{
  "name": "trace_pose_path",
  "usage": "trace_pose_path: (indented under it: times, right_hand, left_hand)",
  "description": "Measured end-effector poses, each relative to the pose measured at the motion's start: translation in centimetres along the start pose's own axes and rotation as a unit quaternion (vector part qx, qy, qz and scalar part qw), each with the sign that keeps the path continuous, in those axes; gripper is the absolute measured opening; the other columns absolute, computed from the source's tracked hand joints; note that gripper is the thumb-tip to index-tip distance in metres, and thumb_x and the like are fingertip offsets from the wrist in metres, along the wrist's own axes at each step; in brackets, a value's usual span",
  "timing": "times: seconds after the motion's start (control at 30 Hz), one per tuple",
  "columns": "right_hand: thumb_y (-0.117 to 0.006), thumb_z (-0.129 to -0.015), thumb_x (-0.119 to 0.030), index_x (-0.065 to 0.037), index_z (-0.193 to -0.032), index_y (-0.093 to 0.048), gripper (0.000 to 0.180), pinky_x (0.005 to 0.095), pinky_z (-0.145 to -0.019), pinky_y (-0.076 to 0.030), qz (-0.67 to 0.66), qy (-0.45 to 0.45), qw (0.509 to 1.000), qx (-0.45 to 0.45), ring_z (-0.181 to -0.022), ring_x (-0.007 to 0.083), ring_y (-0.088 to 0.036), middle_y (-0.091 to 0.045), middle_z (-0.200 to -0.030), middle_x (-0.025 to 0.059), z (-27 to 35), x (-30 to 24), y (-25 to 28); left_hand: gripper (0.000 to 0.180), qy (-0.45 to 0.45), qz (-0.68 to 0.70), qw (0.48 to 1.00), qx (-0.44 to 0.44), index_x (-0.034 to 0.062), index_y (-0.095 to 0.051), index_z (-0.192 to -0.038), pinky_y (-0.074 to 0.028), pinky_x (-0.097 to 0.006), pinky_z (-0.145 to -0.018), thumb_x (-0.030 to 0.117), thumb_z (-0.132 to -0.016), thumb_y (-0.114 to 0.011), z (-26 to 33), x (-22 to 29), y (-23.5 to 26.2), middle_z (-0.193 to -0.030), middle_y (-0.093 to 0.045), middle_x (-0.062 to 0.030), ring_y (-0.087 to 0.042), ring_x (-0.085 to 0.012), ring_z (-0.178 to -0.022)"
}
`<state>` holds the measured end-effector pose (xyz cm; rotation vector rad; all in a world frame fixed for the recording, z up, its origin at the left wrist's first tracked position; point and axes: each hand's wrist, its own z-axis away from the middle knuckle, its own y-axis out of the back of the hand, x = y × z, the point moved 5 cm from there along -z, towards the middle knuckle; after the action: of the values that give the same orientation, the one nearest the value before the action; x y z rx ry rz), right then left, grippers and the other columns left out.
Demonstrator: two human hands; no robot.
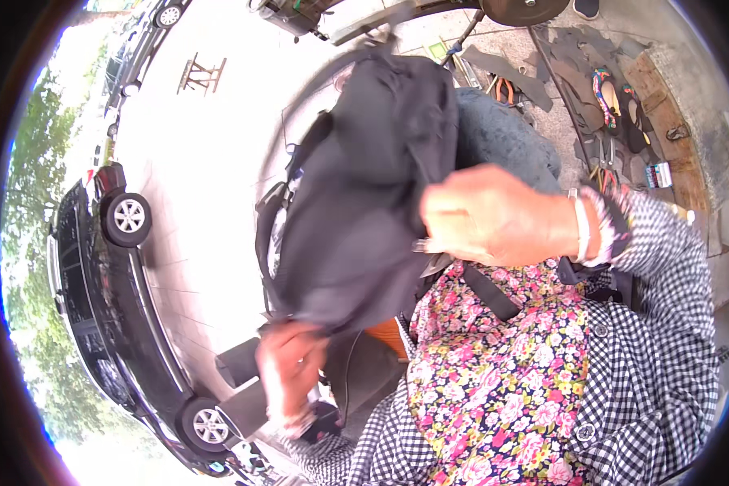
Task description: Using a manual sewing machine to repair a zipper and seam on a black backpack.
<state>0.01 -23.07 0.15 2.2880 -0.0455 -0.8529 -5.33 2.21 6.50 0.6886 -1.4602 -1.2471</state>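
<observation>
A black backpack [356,186] with straps along its left side is held up in front of me, its far end blurred by motion. My right hand [494,215] is closed at the bag's right edge, with a small metallic bit showing by the fingertips. At the near left corner of the bag, my left hand [292,364] is closed on the black fabric and partly blurred. Blue-grey cloth [506,134] shows behind the bag's right side. Below the bag is my floral apron [502,364].
A dark car [105,292] stands on the left, and a small wooden stool [201,73] is on the paving. Dark scraps [571,73], orange-handled pliers [505,89] and colourful shoes [604,97] lie at the far right. A round dark disc [526,6] is at the top.
</observation>
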Motion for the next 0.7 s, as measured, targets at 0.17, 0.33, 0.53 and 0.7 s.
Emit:
trace_pose_path:
  times: [0.17, 0.33, 0.53, 0.7]
  right_hand:
    - [-0.056, -0.069, -0.012, -0.008, -0.067, -0.046, 0.011, 0.0326, -0.057, -0.041, 0.029, -0.058, 0.995, -0.079, -0.061, 0.0216, -0.047, -0.043, -0.069, 0.0049, 6.9, 1.1, -4.8]
    - [-0.06, -0.068, -0.014, -0.008, -0.062, -0.045, 0.017, 0.0315, -0.056, -0.04, 0.009, -0.055, 0.998, 0.023, -0.061, 0.0214, -0.046, -0.042, -0.067, 0.0045, 6.6, 1.3, -2.5]
    - [-0.063, -0.067, -0.016, -0.008, -0.061, -0.046, 0.02, 0.0327, -0.054, -0.039, 0.011, -0.058, 0.998, 0.005, -0.058, 0.0228, -0.045, -0.044, -0.066, 0.0044, 7.8, 0.9, -2.7]
    - [-0.065, -0.065, -0.017, -0.008, -0.06, -0.046, 0.021, 0.0334, -0.054, -0.039, 0.017, -0.066, 0.998, 0.009, -0.058, 0.0229, -0.044, -0.044, -0.065, 0.0041, 8.4, 0.9, -2.2]
  left_hand:
    - [0.009, -0.056, 0.096, 0.987, -0.118, 0.0015, -0.056, -0.062, -0.041, -0.034, -0.049, 0.002, -0.061, -0.065, 0.4, -1.5, -10.3, -0.065, -0.056, -0.0112, -0.054, -0.028, -0.056]
    - [0.021, -0.19, 0.071, 0.973, 0.113, 0.0052, -0.052, -0.07, -0.04, -0.032, -0.05, 0.003, -0.057, -0.068, -1.4, 5.5, -6.7, -0.069, -0.056, -0.01, -0.052, -0.025, -0.057]
    - [0.033, -0.199, 0.019, 0.979, -0.034, 0.0011, -0.056, -0.093, -0.041, -0.035, -0.057, 0.011, -0.064, -0.068, -5.5, 9.1, -10.5, -0.084, -0.05, -0.0115, -0.051, -0.0281, -0.067]
    - [0.03, -0.2, 0.077, 0.973, -0.08, 0.0003, -0.055, -0.094, -0.042, -0.035, -0.055, 0.009, -0.068, -0.065, -6.0, 9.1, -11.8, -0.079, -0.048, -0.0132, -0.051, -0.0293, -0.063]
